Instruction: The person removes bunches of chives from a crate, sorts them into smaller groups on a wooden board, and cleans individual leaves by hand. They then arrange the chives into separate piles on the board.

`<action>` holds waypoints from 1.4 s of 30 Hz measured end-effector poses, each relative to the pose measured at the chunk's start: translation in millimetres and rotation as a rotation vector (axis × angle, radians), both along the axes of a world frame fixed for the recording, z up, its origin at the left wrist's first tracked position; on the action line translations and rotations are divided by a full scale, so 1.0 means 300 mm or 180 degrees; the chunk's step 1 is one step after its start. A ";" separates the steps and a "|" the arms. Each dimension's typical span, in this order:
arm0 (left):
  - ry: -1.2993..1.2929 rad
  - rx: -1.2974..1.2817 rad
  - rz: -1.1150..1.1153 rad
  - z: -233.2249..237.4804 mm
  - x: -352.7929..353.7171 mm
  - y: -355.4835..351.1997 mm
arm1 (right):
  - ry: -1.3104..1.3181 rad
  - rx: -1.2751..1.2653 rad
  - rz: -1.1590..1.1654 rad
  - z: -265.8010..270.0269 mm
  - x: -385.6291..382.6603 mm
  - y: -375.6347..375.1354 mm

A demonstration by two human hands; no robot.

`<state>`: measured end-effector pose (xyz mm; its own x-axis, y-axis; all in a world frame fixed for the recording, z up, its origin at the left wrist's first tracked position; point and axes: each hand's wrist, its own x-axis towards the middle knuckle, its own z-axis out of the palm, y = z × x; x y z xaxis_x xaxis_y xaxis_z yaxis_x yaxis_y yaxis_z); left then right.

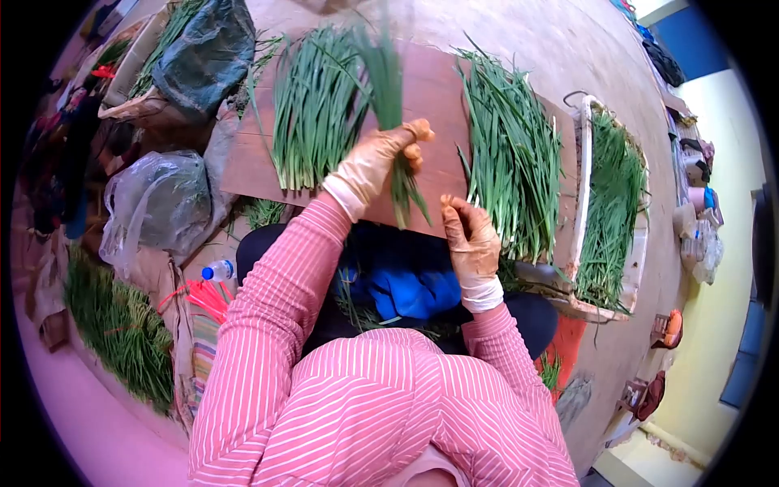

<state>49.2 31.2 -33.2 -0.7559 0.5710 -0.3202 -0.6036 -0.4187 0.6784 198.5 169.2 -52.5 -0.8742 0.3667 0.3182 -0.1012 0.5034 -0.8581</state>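
Observation:
My left hand (377, 162), in a thin glove, is wrapped round a bunch of long green stalks (384, 81) held upright over the brown board (434, 105). The tops of that bunch are blurred. To its left lies a pile of green stalks (312, 105) with pale ends toward me. A second pile (511, 154) lies on the right of the board. My right hand (472, 239), also gloved, is near the board's front edge beside that pile. Its thumb and fingertips are close together, and whatever is between them is too small to make out.
At the right stands a white crate (581, 195) with more greens. A crate (134, 105) with a dark green sheet (207, 61) is at the upper left. Below are a plastic bag (158, 199), a blue-capped bottle (217, 271), red strips (207, 299) and greens (122, 329).

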 end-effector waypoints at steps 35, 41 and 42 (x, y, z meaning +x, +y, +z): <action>0.0672 -0.1369 0.2414 0.022 -0.205 -0.565 | -0.1591 0.0068 0.0667 0.091 -0.101 -0.185; 0.0520 -0.4672 0.1832 -0.176 -0.257 -0.627 | -0.1555 0.0282 0.0610 -0.038 -0.146 -0.117; 0.0628 -0.4792 0.1792 -0.136 -0.236 -0.596 | -0.1303 0.0503 0.0667 -0.055 -0.160 -0.118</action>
